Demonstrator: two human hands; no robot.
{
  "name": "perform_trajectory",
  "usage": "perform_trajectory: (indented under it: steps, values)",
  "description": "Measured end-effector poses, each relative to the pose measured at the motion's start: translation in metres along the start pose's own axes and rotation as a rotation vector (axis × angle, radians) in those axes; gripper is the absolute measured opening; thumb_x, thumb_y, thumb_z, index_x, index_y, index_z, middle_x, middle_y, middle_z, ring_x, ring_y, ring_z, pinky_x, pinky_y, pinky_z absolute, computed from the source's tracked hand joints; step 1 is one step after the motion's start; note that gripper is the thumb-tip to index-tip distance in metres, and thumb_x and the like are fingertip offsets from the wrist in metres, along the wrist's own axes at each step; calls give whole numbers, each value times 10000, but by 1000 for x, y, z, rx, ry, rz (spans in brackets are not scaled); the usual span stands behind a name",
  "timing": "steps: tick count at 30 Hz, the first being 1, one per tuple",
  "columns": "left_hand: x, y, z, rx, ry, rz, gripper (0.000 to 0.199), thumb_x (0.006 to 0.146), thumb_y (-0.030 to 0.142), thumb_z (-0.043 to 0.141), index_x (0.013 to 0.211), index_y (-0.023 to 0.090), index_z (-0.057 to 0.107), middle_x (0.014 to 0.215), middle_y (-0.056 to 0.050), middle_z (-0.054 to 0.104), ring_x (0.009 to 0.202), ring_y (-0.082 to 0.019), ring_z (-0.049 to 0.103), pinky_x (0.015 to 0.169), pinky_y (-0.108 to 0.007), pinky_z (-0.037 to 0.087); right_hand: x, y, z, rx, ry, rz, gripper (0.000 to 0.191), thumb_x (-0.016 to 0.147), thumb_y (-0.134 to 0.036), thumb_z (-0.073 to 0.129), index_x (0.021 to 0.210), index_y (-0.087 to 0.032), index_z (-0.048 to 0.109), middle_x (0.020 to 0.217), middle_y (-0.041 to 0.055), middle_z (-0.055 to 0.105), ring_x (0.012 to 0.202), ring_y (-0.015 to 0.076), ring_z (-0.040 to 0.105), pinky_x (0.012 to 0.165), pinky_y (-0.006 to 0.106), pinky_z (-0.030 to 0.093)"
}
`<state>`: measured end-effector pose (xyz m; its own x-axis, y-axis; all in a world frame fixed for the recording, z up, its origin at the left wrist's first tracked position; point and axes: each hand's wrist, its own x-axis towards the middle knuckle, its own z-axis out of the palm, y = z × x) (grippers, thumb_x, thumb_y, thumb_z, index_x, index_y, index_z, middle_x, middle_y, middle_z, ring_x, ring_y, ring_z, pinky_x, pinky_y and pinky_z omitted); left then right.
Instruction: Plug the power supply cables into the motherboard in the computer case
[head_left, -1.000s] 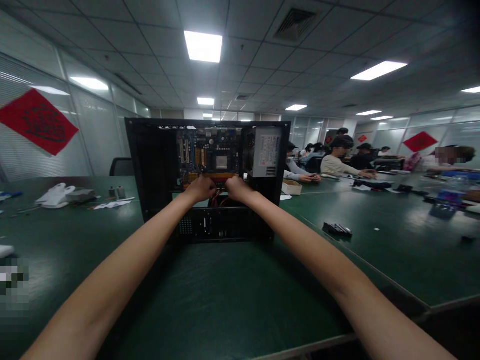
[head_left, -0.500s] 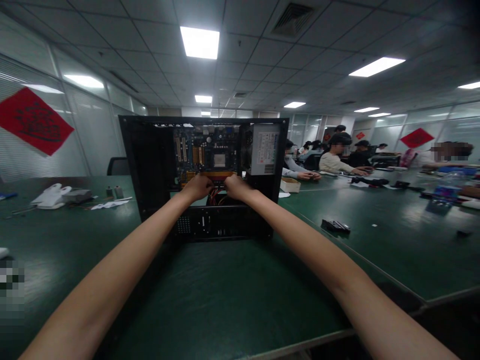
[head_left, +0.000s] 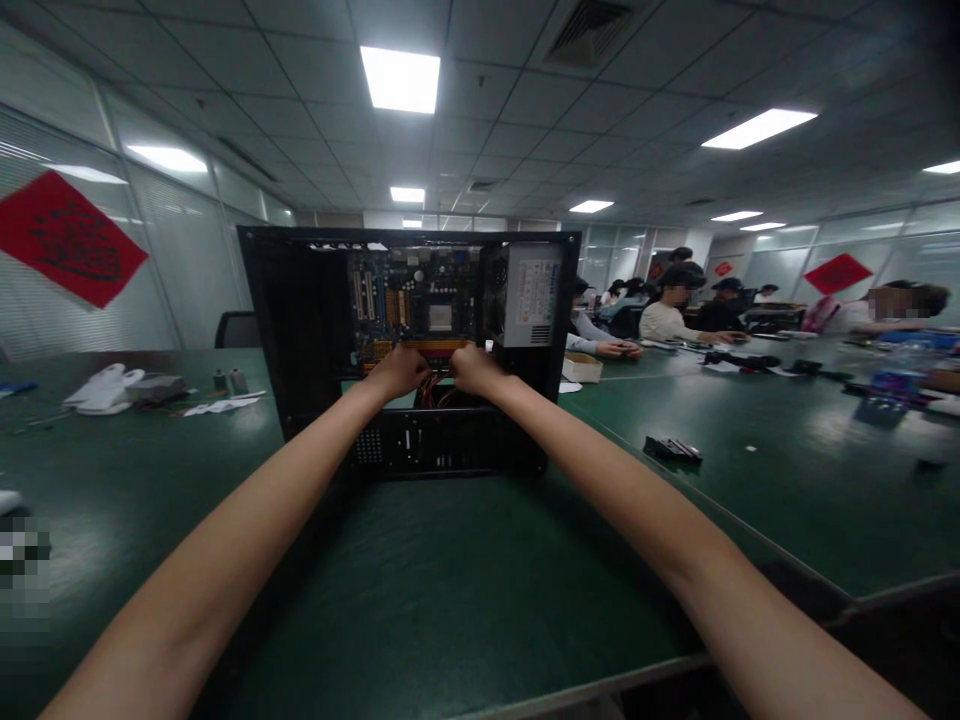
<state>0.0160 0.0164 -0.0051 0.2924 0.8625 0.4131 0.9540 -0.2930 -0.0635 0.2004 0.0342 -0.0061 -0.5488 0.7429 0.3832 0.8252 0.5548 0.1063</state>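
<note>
An open black computer case (head_left: 262, 300) stands upright on the green table, its inside facing me. In it are a motherboard (head_left: 379, 285) with a bare square processor (head_left: 440, 318) and, at the upper right, a silver power supply (head_left: 529, 298). Both my hands reach to the board's lower edge, beside the orange-yellow memory slots (head_left: 442, 347). My left hand (head_left: 401, 373) is closed at their left part, my right hand (head_left: 474, 370) closed at their right end. What the fingers grip, if anything, is hidden. Red and yellow cables (head_left: 430, 388) hang between and below the hands.
Left on the green table (head_left: 450, 560) lie a white plastic bag (head_left: 105, 388), a grey box (head_left: 157, 388) and papers. To the right are a small black part (head_left: 673, 450), a light box (head_left: 583, 368) and a plastic bottle (head_left: 892, 380). Several people sit farther back.
Both hands stay at the memory slots with almost no movement. The view has shifted very slightly.
</note>
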Motion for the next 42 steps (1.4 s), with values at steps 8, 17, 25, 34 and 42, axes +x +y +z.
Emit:
perform_trajectory:
  steps: [8, 17, 25, 34, 42]
  values:
    - [-1, -1, 0, -6, 4, 29, 297, 937, 260, 547, 1033, 181, 817, 1013, -102, 794, 982, -236, 726, 833, -281, 513, 0, 1, 1, 5, -4, 0, 322, 899, -128, 583, 1174, -108, 748, 1187, 194, 722, 1075, 259, 694, 870, 273, 536]
    - [-1, 1, -1, 19, -7, 4, 312, 918, 237, 534, 1045, 199, 816, 1029, -106, 791, 979, -244, 727, 849, -289, 523, -4, -2, 2, 2, 7, 3, 313, 933, -112, 550, 1185, -84, 734, 1147, 234, 722, 1102, 298, 696, 883, 306, 541]
    - [-3, 2, -1, -2, 14, 0, 316, 925, 251, 542, 1079, 181, 810, 1044, -112, 788, 995, -251, 723, 878, -300, 527, -3, -3, 0, 6, -1, 16, 346, 918, -77, 529, 1196, -88, 735, 1191, 225, 712, 1110, 285, 689, 907, 306, 532]
    - [-7, 3, -4, -7, 9, -14, 292, 932, 254, 535, 1020, 214, 811, 1026, -84, 790, 972, -229, 721, 827, -274, 509, -7, -4, -6, 8, 11, 4, 296, 963, -135, 517, 1150, -103, 744, 1189, 200, 714, 1109, 258, 683, 907, 286, 514]
    - [-58, 16, -19, -81, 277, 28, 456, 1024, 416, 427, 820, 200, 773, 820, -91, 771, 749, -220, 702, 680, -309, 483, -50, 6, -16, -57, 85, -182, 471, 1077, -440, 358, 1086, -159, 737, 1010, 158, 762, 919, 261, 738, 789, 304, 509]
